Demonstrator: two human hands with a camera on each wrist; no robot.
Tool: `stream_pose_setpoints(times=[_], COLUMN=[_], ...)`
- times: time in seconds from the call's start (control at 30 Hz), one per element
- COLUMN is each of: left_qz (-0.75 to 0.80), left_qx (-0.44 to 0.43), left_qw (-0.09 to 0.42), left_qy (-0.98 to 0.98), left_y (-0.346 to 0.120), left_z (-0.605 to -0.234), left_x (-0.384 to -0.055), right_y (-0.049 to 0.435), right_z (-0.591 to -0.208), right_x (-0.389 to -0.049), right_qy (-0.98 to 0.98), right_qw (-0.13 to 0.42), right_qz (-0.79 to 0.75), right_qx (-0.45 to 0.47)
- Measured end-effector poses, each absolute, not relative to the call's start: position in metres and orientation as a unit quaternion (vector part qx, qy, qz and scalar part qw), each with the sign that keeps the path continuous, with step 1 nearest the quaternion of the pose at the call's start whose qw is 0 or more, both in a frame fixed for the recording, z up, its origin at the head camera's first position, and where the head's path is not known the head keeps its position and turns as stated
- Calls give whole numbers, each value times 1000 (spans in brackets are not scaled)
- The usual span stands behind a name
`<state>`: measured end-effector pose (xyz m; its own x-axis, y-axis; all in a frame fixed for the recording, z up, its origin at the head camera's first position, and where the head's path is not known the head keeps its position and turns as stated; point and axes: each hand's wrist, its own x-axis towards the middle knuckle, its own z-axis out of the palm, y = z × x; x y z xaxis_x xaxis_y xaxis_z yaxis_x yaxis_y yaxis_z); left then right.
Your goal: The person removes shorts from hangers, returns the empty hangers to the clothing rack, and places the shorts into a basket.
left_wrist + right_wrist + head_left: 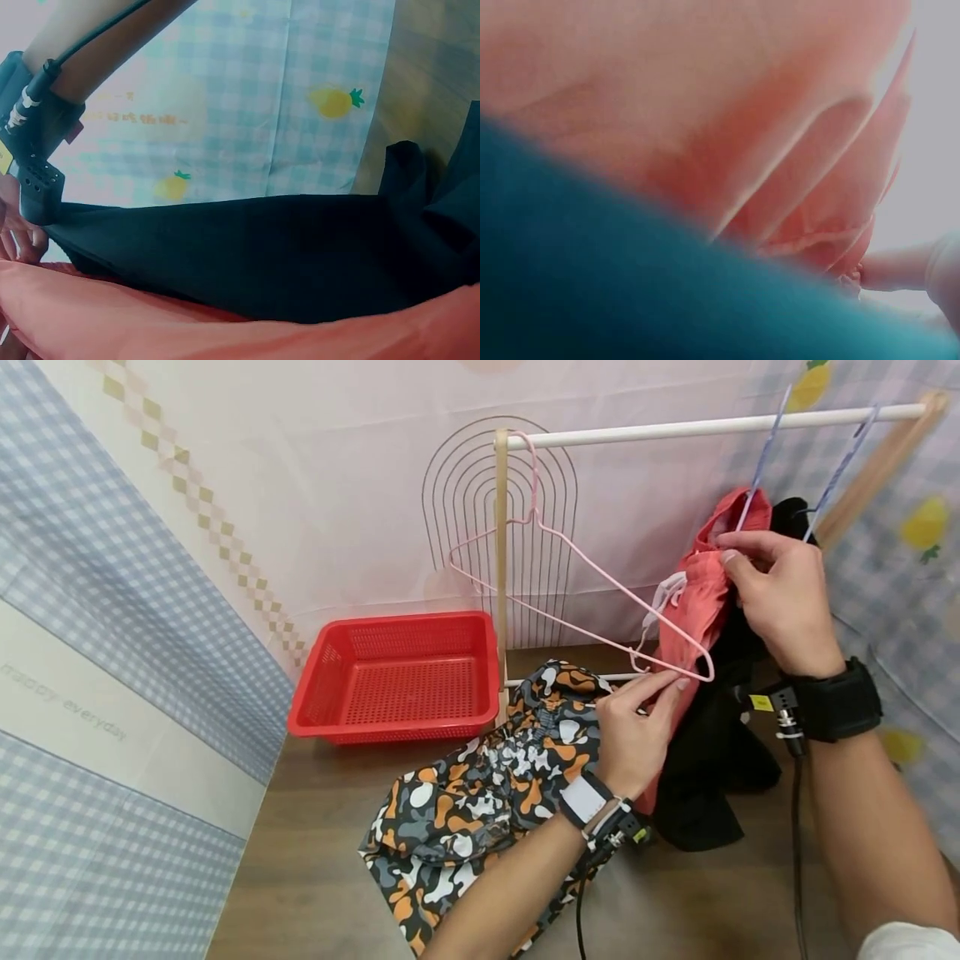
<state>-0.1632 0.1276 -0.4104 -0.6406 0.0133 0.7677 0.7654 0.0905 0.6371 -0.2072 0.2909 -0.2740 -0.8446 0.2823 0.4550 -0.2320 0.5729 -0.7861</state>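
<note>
My left hand [636, 727] pinches the lower bar of a pink hanger [615, 581] near its right end. The hanger's hook sits over the white rail at the wooden post. Higher up, my right hand [783, 585] pinches the waistband of coral pants [701, 585] between thumb and fingers. These pants hang below a blue hanger [767, 456], and a pale drawstring shows at their front. Black pants [693, 810] hang right behind them; in the left wrist view the coral cloth [150, 315] lies along the black cloth [247, 247]. Close, blurred skin fills much of the right wrist view.
A white rail [637, 435] on wooden posts crosses the top right, with a second blue hanger [840, 472] on it. Camouflage-patterned pants [480, 802] in orange, grey and black spread below. A red basket [393, 727] stands on the left against the wall.
</note>
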Motion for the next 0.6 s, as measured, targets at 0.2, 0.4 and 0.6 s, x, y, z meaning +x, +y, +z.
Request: stream_pose_setpoints(times=[0.2,0.4,0.6], left_qz=[-624,-613,-600], left_qx=[-294,-325,-343], left_qw=[298,304,289], left_qy=[-660,-653,-663], left_y=[126,122,120], left_z=[-409,-411,-408], left_x=[-157,-151,-143], right_y=[290,289,289], right_z=[-271,-270,-269], right_x=[-194,-180,-170], right_qy=[-819,-810,-809], right_qw=[295,292,300], right_qz=[491,508,506], right_qx=[-16,-16,-10])
